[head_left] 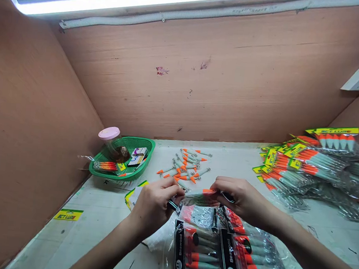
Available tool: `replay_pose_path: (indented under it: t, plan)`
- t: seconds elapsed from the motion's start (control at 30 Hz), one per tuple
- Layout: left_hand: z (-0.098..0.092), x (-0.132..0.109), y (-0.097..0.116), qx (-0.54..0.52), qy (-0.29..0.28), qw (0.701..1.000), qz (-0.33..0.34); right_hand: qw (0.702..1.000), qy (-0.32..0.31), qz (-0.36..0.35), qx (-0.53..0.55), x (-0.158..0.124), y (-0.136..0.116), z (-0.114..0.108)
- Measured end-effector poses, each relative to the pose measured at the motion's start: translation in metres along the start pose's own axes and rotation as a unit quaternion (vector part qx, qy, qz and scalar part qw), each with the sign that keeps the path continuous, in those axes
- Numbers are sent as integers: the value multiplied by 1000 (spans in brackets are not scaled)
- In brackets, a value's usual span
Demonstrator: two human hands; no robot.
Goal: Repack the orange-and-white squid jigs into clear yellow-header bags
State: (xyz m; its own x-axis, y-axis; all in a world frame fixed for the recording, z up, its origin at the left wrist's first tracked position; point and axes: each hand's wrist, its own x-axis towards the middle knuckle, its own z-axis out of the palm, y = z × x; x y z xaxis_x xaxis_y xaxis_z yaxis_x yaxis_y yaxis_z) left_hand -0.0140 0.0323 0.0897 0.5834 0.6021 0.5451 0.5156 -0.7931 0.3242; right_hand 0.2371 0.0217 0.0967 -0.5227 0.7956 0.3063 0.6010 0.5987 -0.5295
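Note:
My left hand (158, 197) and my right hand (239, 198) are both closed, pinching opposite ends of a clear packet of fishing lures (200, 198). Orange and pale green lures show through its plastic. A dark strip sticks out at my left fingers, and something black shows under my right fingers; I cannot make out whether these belong to the packet. Just below lie larger packets of lures (204, 267) with black header cards, partly overlapping. Beyond my hands is a loose pile of orange-tipped lures (186, 164) with hooks.
A green basket (93, 169) at the back left holds a jar with a pink lid (109, 133) and small packs. Yellow-headed lure packets (308, 166) are heaped at the right. A loose yellow label (68, 215) lies left; more cards (132, 195) lie behind my left hand. Wooden walls enclose the table.

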Motion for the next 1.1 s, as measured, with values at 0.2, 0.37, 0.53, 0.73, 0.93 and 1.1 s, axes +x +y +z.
replay_pose_path:
  t: [0.2,0.37,0.53,0.73,0.93,1.1]
  plan:
    - [7,-3,-4,-7,-43,999,-8,999,-4,28,23,-1,9,-3]
    - [9,3,-7,-81,-60,995,-22,999,-38,3,26,0,4,-9]
    - [10,10,-4,-116,-77,989,-45,999,-43,-11,31,1,-2,-10]
    - [16,5,0,-85,-43,995,-4,988,-91,55,108,2,7,-11]
    - [12,-3,-4,-148,14,987,68,934,-93,196,282,2,34,-34]
    - [16,2,-16,-90,90,990,68,857,-46,274,434,10,41,-34]
